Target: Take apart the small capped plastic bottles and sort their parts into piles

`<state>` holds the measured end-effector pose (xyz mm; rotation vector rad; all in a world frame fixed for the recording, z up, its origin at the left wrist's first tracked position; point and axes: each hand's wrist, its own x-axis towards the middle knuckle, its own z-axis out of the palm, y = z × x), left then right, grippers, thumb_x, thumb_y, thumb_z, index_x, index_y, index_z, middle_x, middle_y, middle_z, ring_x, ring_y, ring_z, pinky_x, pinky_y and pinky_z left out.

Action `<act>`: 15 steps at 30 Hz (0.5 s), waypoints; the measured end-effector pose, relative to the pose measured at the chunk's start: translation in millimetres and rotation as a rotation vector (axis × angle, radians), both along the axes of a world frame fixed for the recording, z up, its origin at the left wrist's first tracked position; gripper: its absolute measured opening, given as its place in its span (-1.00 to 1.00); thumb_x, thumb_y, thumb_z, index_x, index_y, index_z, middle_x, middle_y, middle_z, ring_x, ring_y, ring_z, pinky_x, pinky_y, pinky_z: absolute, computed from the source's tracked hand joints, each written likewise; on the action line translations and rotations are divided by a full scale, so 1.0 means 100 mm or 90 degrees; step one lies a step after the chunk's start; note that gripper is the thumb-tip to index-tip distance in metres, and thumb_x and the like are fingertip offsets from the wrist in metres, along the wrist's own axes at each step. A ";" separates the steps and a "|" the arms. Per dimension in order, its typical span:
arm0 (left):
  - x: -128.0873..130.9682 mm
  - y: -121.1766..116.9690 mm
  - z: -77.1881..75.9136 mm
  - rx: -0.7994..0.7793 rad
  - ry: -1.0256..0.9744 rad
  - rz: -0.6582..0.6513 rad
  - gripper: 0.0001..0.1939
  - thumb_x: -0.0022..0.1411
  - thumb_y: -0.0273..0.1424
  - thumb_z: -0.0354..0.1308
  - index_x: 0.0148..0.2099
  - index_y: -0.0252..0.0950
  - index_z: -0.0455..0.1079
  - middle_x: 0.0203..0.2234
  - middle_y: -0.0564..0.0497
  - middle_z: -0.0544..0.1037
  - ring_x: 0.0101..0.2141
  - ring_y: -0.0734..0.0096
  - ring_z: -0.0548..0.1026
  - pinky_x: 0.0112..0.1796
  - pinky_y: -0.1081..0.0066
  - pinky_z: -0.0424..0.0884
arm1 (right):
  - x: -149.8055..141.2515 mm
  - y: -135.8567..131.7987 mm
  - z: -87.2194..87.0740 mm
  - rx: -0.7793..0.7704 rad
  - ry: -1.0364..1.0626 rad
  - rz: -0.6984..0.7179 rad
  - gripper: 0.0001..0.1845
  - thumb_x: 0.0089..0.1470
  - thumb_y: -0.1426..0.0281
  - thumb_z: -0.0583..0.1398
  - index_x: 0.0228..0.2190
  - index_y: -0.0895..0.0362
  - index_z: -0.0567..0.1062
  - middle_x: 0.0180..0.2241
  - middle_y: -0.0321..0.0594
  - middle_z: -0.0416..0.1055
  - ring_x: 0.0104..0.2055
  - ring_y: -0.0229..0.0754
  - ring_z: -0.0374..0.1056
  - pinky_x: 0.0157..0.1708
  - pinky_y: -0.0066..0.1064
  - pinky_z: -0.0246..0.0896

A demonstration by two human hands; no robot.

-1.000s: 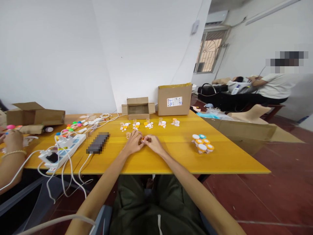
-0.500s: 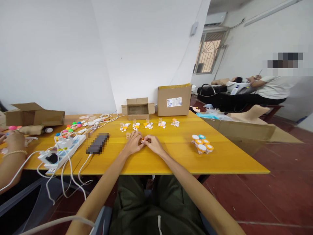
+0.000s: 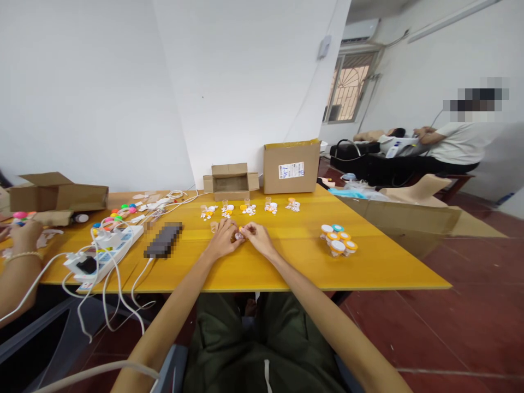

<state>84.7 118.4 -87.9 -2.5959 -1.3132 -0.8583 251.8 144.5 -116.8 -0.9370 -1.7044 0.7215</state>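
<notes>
My left hand [image 3: 223,240] rests on the table, its fingers curled. At its thumb is a small pale, shiny piece [image 3: 238,236], partly hidden by the hand. Pinched in the fingertips of my right hand [image 3: 257,239] is a small orange piece [image 3: 241,229], just above the pale one. Whether the two pieces touch, I cannot tell. A clear cup [image 3: 214,226] stands against the far side of my left hand. Beyond both hands runs a row of clear cups [image 3: 248,203], with small white discs [image 3: 249,211] and orange and white caps around them.
A cluster of capped clear containers [image 3: 338,240] stands at right. An open carton [image 3: 231,188] and a closed box [image 3: 291,169] line the wall. Left are a blurred dark device [image 3: 164,240], a power strip [image 3: 112,254] with loose cables, and a co-worker's hand [image 3: 27,234].
The orange piece in my right fingertips has come up a little, and the pale piece by my left thumb now shows. My left hand has barely moved.
</notes>
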 end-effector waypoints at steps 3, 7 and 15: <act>0.00 0.00 -0.01 -0.002 0.001 0.000 -0.91 0.20 -0.34 0.23 -0.26 -0.20 0.39 -0.11 -0.07 0.45 -0.01 0.09 0.31 -0.01 0.08 0.31 | 0.03 0.00 0.00 0.027 -0.024 -0.048 -0.82 0.14 0.26 0.16 -0.46 0.05 0.44 -0.38 -0.24 0.54 -0.30 -0.12 0.45 -0.25 -0.33 0.35; 0.00 0.00 -0.01 -0.004 0.004 -0.004 -0.91 0.20 -0.36 0.23 -0.24 -0.20 0.38 -0.11 -0.08 0.44 -0.01 0.07 0.31 -0.01 0.07 0.32 | 0.09 0.02 -0.05 0.056 -0.081 -0.123 -0.92 0.12 0.37 0.17 -0.40 0.01 0.46 -0.28 -0.20 0.53 -0.20 -0.06 0.43 -0.19 -0.30 0.30; 0.01 -0.04 0.03 -0.010 0.004 -0.022 -0.88 0.19 -0.38 0.22 -0.19 -0.19 0.38 -0.10 -0.08 0.45 -0.04 0.09 0.33 -0.03 0.10 0.33 | 0.12 0.11 -0.17 0.093 -0.201 -0.169 -0.78 0.03 0.58 0.18 -0.43 0.00 0.49 -0.24 -0.07 0.52 -0.14 0.08 0.42 -0.12 -0.18 0.23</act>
